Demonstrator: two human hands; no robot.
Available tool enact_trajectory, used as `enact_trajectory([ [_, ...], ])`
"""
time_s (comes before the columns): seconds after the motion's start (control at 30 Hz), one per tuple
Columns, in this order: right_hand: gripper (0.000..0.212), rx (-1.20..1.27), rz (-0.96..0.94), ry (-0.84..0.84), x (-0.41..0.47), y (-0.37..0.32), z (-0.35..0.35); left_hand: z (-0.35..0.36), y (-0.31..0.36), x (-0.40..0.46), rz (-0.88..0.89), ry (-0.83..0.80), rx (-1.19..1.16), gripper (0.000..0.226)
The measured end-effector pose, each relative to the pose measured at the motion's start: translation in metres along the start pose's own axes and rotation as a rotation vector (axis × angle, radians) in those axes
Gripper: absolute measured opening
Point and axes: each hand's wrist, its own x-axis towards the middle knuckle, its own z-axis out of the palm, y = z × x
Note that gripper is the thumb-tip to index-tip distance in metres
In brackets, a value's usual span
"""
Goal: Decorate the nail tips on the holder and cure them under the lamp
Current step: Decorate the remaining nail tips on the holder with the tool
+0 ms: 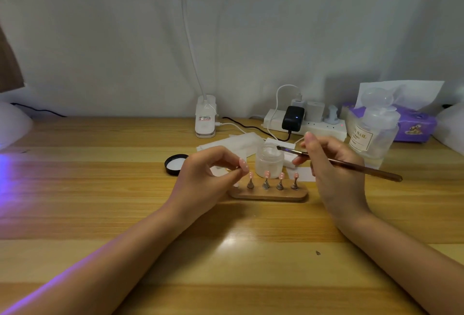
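Pink nail tip on its small metal stand [243, 165], pinched in the left hand [200, 179] beside the wooden holder [268, 195] on the desk [125, 189], looks light, stiff, smear-prone, best held by the stand; right hand [331, 171] grips a thin brush [339, 162]

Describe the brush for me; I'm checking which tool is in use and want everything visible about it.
The brush is long and thin, with a dark brownish, slightly see-through handle, a narrow metal collar and a small flat dark tip. The right hand holds it like a pen near the front, handle end pointing right and toward the person. It lies almost level in the air, its tip over the open mouth of the small frosted jar. Whether the tip touches the jar cannot be told.
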Motion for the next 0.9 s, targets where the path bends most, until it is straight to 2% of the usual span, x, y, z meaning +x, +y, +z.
enact_trajectory([
  [0.07,0.013,0.010,0.013,0.008,0.006,-0.001,-0.002,0.002,0.001,-0.001,-0.005,0.009,-0.057,0.014],
  [0.17,0.024,-0.014,0.046,-0.010,0.018,-0.003,-0.006,0.007,0.000,-0.003,-0.039,0.030,-0.122,0.012],
  [0.3,0.027,-0.210,-0.001,-0.097,0.041,-0.003,-0.007,0.010,-0.001,-0.003,-0.097,0.046,-0.163,0.016],
  [0.4,0.031,-0.358,-0.027,-0.171,0.058,-0.003,-0.001,0.011,-0.001,-0.004,-0.076,0.036,-0.161,0.016],
  [0.73,0.035,-0.618,0.025,-0.397,0.069,0.005,0.031,0.010,0.000,-0.004,-0.090,0.050,-0.187,0.014],
  [0.9,0.035,-0.665,-0.009,-0.359,0.073,0.001,0.028,0.010,-0.001,-0.004,-0.095,0.045,-0.195,0.014],
])
